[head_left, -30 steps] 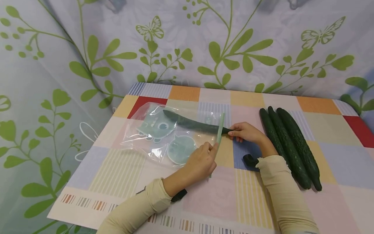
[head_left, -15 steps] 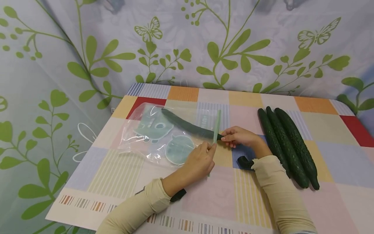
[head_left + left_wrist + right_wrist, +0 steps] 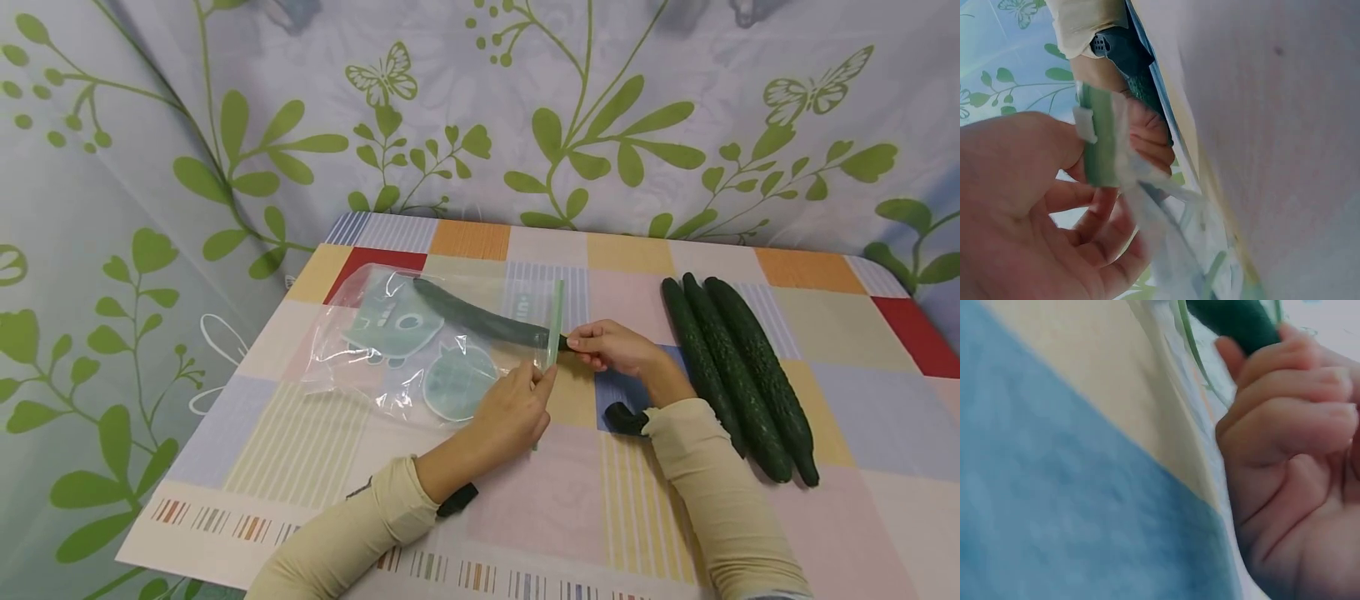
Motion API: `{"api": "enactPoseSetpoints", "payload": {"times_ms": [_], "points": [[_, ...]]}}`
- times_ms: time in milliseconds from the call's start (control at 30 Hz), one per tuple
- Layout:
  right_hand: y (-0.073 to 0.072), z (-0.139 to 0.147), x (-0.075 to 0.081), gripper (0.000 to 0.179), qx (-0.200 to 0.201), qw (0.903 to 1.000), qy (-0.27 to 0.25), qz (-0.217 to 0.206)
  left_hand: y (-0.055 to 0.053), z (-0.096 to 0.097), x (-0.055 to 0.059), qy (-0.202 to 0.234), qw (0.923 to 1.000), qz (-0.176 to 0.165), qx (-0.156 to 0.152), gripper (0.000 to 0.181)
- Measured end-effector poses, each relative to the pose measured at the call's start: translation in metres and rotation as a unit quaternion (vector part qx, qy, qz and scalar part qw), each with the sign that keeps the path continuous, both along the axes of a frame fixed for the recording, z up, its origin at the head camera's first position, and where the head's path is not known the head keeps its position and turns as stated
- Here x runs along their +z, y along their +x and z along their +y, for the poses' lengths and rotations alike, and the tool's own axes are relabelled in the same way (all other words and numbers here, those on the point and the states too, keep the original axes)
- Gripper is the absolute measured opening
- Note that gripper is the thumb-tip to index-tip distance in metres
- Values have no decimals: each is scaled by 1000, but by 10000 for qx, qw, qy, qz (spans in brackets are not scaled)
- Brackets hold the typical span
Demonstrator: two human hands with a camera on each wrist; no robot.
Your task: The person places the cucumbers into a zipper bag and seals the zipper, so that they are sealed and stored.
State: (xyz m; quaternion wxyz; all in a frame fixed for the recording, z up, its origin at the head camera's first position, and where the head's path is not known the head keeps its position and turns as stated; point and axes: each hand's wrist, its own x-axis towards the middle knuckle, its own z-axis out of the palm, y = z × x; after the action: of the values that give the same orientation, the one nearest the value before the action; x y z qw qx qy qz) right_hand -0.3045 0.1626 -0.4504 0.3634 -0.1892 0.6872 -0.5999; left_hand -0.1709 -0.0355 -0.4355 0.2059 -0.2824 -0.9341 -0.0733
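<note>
Lay flat on the checked tabletop [image 3: 675, 517]: a clear zip bag [image 3: 390, 350] printed with pale green figures, mouth and green zip strip [image 3: 556, 321] turned toward the hands. Held by the left hand [image 3: 510, 412] at the bag's mouth, thumb and fingers pinched on the green strip's near part. Gripped by the right hand [image 3: 611, 346], just beyond the strip outside the bag: the stem end of 1 dark cucumber [image 3: 480, 321], fingers curled round it. Nearly all of that cucumber already inside the bag, slanting toward its far left corner. Waited well to the right of the bag, side by side and touching: 3 more cucumbers [image 3: 738, 375].
</note>
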Motion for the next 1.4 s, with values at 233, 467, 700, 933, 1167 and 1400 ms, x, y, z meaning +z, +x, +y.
{"api": "enactPoseSetpoints", "payload": {"times_ms": [233, 467, 700, 933, 1167, 1400], "points": [[5, -6, -4, 27, 122, 9858, -1631, -379, -4, -1, -2, 163, 9970, 755, -88, 45], [10, -14, -2, 26, 6, 9772, -2123, -107, -5, 0, 0, 373, 9926, 1119, -302, 46], [10, -11, 3, 27, -232, 9666, -2547, 180, -7, 3, 1, 435, 9859, 1529, -517, 45], [7, -1, 10, 24, -578, 9618, -2624, 530, -8, 5, 3, 445, 9834, 1504, -918, 45], [-3, -14, 12, 25, -1512, 9831, 23, 1032, -8, 3, 3, 569, 9865, 1007, -1158, 44], [-10, -15, 0, 37, -2052, 9536, 1572, 1542, -3, 3, 1, 664, 9942, -62, -839, 45]]}}
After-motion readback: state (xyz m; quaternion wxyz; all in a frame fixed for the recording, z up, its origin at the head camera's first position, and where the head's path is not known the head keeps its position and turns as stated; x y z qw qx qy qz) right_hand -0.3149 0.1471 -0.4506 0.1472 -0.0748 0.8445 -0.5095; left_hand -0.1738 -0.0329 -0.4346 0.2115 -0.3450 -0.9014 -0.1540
